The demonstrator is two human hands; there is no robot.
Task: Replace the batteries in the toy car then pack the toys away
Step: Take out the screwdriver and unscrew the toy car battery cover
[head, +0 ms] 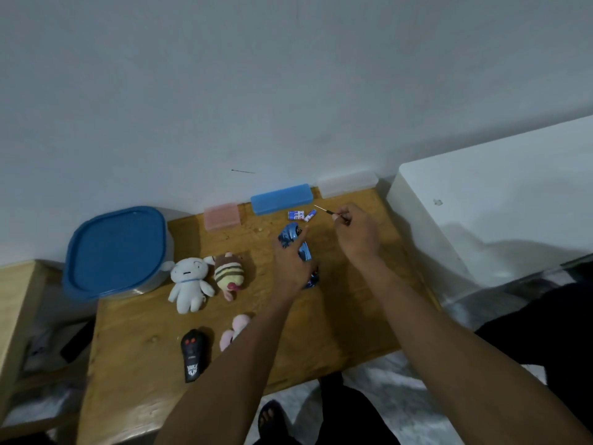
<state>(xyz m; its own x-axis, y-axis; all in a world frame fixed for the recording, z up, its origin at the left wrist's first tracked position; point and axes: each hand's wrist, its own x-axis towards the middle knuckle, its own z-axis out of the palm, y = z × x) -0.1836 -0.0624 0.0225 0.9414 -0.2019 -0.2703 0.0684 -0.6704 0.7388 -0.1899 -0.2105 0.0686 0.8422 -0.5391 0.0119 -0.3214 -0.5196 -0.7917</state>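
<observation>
Head view: left hand grips the toy car on the table, long axis running away. Right hand pinches a screwdriver just right, tip over batteries.

Plush toys crowd left — table centre open

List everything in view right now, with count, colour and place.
table: 1, wood, centre
tub: 1, blue lid, left edge
cases: 3, pink, blue, clear, along wall
batteries: a few, white-blue, by blue case
car: 1, blue, under left hand
plushes: 3, white, striped, pink, left of car
remote: 1, black, near edge
screwdriver: 1, thin, in right hand
hands: left on car; right pinching screwdriver
</observation>
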